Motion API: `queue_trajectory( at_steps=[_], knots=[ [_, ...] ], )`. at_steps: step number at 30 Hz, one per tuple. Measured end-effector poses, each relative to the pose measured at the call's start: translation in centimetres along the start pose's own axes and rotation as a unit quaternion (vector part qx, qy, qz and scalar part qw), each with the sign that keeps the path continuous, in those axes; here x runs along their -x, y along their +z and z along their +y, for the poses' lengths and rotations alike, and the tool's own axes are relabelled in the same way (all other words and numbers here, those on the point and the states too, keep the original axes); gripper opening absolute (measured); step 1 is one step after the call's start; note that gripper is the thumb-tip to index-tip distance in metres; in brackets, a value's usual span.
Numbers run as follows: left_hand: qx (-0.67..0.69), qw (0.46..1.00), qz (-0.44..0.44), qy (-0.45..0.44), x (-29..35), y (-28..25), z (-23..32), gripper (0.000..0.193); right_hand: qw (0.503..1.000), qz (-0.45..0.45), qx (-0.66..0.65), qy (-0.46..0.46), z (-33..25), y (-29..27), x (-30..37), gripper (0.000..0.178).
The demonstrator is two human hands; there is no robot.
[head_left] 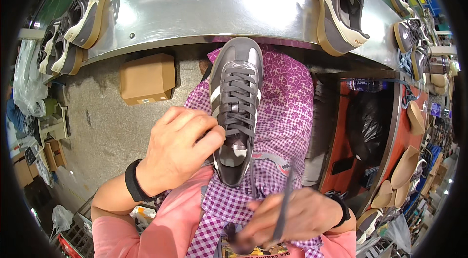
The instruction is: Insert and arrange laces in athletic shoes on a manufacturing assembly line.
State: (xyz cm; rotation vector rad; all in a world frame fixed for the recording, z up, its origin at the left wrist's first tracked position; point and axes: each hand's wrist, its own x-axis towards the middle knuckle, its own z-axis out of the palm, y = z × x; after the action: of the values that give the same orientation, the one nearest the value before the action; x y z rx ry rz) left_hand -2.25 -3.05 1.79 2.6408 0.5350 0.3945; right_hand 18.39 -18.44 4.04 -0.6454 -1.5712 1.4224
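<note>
Grey sneaker (234, 60) here, lying over an apron with its toe pointing away from the wearer, so I'll place everything off that. Biggest first: metal bench (195, 11) just past the toe, then the purple checked apron (287, 97) under it and spreading out to its right.

As for the shoe itself, I'd guess it's pretty light, with a sole that bends a bit and a soft upper that caves in if you squeeze. Toe looks kinda shiny, so might be slick. Nothing fragile about it imo. I'd hold it by the side of the collar or cup the heel, which should be stiffer.

Left hand (183, 138) is at the left of the opening, fingers curled in on the collar edge, looks like a closed hold. Right hand (292, 214) is behind the heel and off to the right, too blurry to tell if it's pinching anything.

Laces (239, 87) run up the front, flat and probably floppy. Loose lace (284, 204) crosses in front of that right hand; I'd grab it near the tip, since it'd likely flop around otherwise.
</note>
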Motion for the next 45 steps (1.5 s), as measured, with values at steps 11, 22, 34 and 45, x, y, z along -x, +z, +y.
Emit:
queue_trajectory(
  at_steps=[11,22,34,45],
  knots=[
    [-0.075,0.997,0.028,-0.001,1.1,1.4,-1.6,0.032,0.838,0.249,0.482,0.062,6.3,0.8,-3.5,0.024],
    [-0.013,0.998,0.022,-0.053,1.1,1.1,-1.4,0.028,0.964,0.26,-0.044,-0.03,-4.8,-3.1,-2.2,0.045],
    [0.298,0.91,-0.288,-0.003,-1.8,-1.5,3.8,0.022,0.762,0.472,0.443,0.011,3.6,-3.5,-2.2,0.024],
    [0.35,0.919,-0.037,-0.178,-1.0,-2.8,5.2,0.03,0.962,0.241,-0.058,0.114,3.0,0.2,-3.8,0.027]
  ],
)
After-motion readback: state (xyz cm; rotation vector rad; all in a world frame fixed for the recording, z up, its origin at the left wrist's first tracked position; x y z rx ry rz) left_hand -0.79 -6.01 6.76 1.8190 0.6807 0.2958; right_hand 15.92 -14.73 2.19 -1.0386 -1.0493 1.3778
